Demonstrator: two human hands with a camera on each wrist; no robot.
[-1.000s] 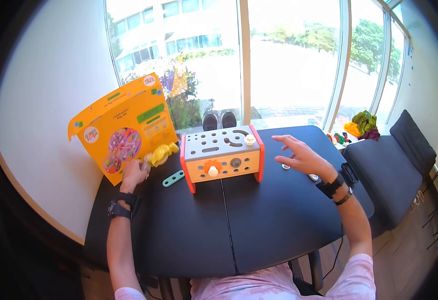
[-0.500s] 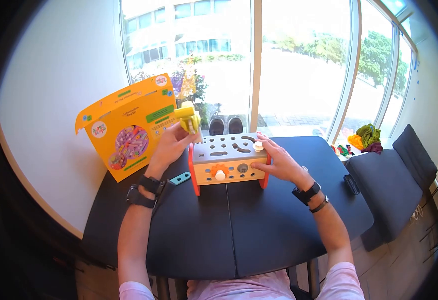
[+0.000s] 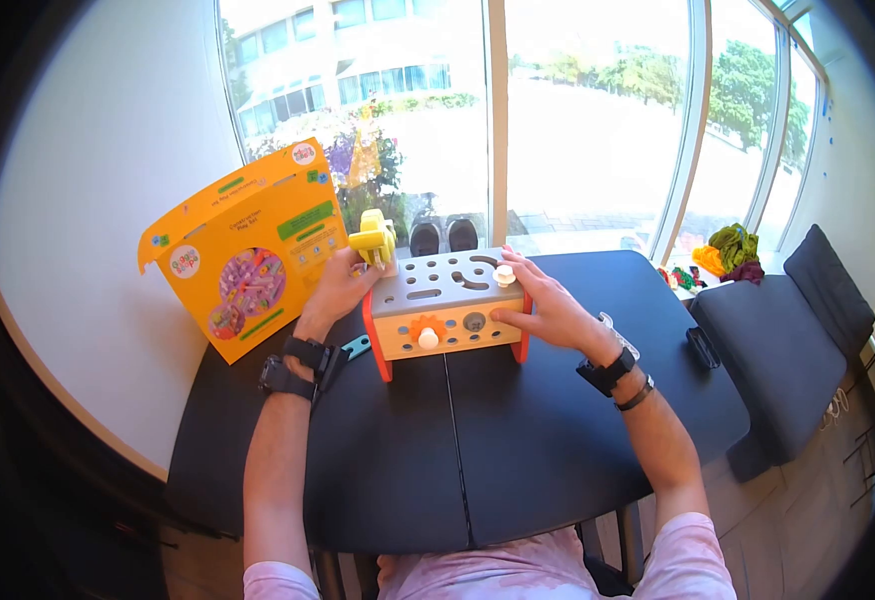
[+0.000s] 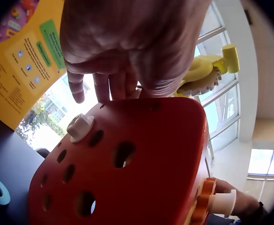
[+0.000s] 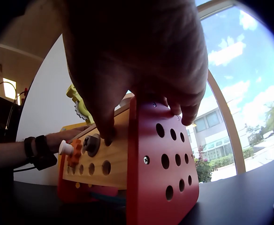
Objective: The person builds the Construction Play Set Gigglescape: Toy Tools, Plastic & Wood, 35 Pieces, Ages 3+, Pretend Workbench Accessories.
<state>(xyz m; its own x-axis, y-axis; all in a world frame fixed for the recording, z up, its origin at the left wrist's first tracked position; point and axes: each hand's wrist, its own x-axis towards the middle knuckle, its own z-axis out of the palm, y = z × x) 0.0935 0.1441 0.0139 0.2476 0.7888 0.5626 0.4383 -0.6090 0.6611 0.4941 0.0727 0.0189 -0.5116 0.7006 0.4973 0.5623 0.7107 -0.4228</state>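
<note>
The left hand [image 3: 336, 295] holds a yellow toy piece [image 3: 373, 238] at the left end of the toy workbench [image 3: 395, 328]. In the left wrist view, the left hand's fingers [image 4: 117, 84] reach down behind the red side panel [image 4: 160, 164], with the yellow piece [image 4: 200, 72] beyond the thumb. At the bench's other end, the right hand [image 3: 558, 318] grips the corner beside a white knob [image 3: 504, 275]. Its thumb lies on the wooden front and its fingers bend over the red side [image 5: 151, 183] in the right wrist view. An orange gear [image 3: 424, 325] is on the front.
A large orange box [image 3: 198, 245] leans at the left. A teal strip [image 3: 357, 346] lies left of the bench on the black table [image 3: 578, 420]. A dark object [image 3: 702, 347] lies near the table's right edge, with grey chairs [image 3: 773, 320] beyond it.
The left hand has carried the yellow piece up and right, from beside the box to the bench's left end. The right hand has moved left and taken hold of the bench's right end.
</note>
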